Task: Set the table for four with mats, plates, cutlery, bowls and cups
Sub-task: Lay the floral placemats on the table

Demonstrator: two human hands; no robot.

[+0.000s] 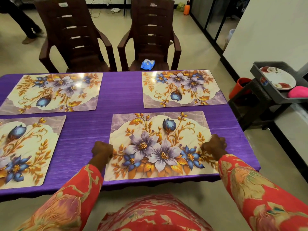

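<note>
Four floral mats (160, 144) lie on the purple surface (120, 90); left hand (102, 150) and right hand (214, 144) each pinch the nearest mat's side edges, fingers curled. Two chairs (73, 39) stand opposite.

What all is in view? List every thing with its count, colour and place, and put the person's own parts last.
table: one, under a purple cloth, centre
floral mats: four, cream with blue and gold flowers; far left, far right, near left, near right
chairs: two, dark brown, beyond the table
packet: one, blue and white, on the right chair's seat
black tray: one, on a dark stand at right
plate: one, white with red marks, in the tray
pink thing: one, in the tray, beside the plate
red bin: one, on the floor by the stand
left hand: grips the near right mat's left edge
right hand: grips its right edge
</note>
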